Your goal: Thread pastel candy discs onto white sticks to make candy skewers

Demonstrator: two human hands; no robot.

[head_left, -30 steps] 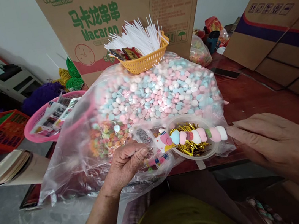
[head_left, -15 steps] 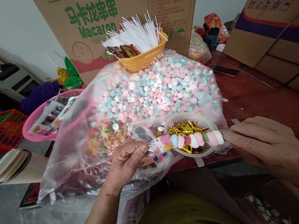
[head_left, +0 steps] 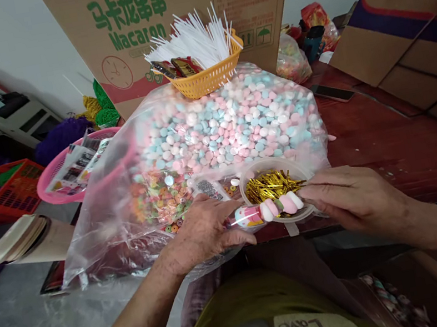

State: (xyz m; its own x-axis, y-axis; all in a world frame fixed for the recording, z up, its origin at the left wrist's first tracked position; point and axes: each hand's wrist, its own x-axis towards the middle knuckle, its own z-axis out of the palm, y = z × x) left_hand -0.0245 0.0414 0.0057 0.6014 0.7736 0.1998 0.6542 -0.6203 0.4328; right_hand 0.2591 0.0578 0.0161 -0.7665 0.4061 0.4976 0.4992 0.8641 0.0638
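A candy skewer point(head_left: 269, 210) strung with pink, white and blue marshmallow pieces lies between both hands, in front of a clear round tub point(head_left: 270, 168) of gold twist ties point(head_left: 272, 184). My left hand point(head_left: 207, 233) is closed round its left end. My right hand point(head_left: 349, 199) pinches its right end with the fingers pressed together. Behind them sits a big clear plastic bag point(head_left: 228, 122) full of pastel marshmallow candies, with colourful ring candies point(head_left: 157, 199) at its left.
A yellow basket point(head_left: 209, 77) of white sticks rests on the bag before a "Macaron" cardboard box point(head_left: 174, 8). Pink basket point(head_left: 51, 187) with wrappers and a red crate point(head_left: 4, 195) at left. Phone point(head_left: 333, 92) and more cardboard boxes point(head_left: 403, 35) at right on the dark red table point(head_left: 393, 149).
Both hands came closer together along the skewer, and it dropped toward the table's near edge. My left hand now covers its left end; my right hand covers the rightmost pieces.
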